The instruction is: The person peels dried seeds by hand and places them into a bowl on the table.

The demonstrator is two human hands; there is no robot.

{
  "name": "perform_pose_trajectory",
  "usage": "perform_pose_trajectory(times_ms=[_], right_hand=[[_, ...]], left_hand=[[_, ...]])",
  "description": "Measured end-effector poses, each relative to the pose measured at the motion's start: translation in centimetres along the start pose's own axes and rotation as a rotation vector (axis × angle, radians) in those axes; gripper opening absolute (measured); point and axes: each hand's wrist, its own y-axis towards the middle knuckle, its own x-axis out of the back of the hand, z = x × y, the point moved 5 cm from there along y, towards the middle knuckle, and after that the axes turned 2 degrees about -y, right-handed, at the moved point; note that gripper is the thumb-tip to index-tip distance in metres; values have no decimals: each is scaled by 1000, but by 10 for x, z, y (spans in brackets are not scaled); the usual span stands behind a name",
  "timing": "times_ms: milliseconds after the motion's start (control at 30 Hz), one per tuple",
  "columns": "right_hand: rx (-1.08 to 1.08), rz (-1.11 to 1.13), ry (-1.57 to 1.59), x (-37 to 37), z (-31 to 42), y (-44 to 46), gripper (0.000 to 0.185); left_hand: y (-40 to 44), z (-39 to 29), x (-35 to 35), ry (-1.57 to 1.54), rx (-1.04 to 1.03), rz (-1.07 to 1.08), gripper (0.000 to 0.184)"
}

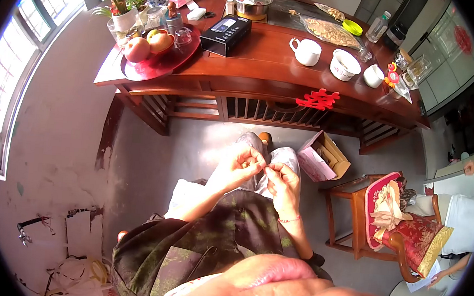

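Observation:
My left hand [241, 166] and my right hand [282, 187] meet in front of my body, above my lap. Thumb and forefinger are pinched on each hand, and the fingertips almost touch. Whatever lies between them, if anything, is too small to make out. A thin red bracelet [289, 220] circles my right wrist. Below the hands are my light patterned trousers [287, 158] and a dark camouflage garment [210, 223]. An open pink cardboard box [310, 157] stands on the floor, to the right of my knees.
Ahead is a wooden table [219, 86] bearing a red fruit tray [143, 72], a black box [226, 34], a white mug [307, 52] and a white bowl [345, 65]. At right stands a cushioned wooden chair [359, 217]; beyond it, another person's hand [438, 278] holds paper.

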Motion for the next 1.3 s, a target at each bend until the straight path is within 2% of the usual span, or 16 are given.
perform_pose_trajectory(times_ms=[67, 133, 333, 467, 533, 567, 633, 700, 767, 900, 967, 1100, 1233, 1300], right_hand=[[4, 10, 4, 2, -3, -1, 7], [17, 8, 104, 2, -2, 0, 7], [-27, 45, 244, 2, -7, 1, 4], [-36, 39, 202, -1, -6, -2, 6], [-77, 49, 112, -5, -2, -5, 10], [-85, 18, 69, -6, 1, -5, 15], [-85, 38, 122, -7, 2, -5, 19], [-76, 52, 121, -6, 0, -3, 23], [-58, 80, 99, -9, 3, -5, 23], [-80, 102, 52, -15, 7, -11, 19], [38, 70, -229, -20, 13, -10, 14], [278, 73, -492, -27, 23, -15, 11], [346, 65, -612, -32, 25, -18, 11], [420, 30, -473, -36, 23, -19, 11]], left_hand=[[-3, -2, -3, -16, 31, 1, 12], [-6, -4, -7, -177, 125, 6, 13], [-7, 4, -10, -130, 136, 26, 15], [-6, 12, -6, -218, 128, 40, 15], [-2, 9, -8, -411, 85, -9, 15], [-1, 5, -10, -410, 67, 3, 15], [2, 4, -6, -613, 160, -33, 19], [5, 18, -2, -672, 223, -75, 21], [9, 23, -1, -888, 270, -9, 20], [8, 23, -4, -880, 260, -22, 19], [5, 23, -4, -864, 291, -69, 19], [3, 24, -6, -821, 298, -106, 18], [0, 22, -8, -833, 314, -133, 17], [1, 23, -8, -846, 315, -140, 17]])
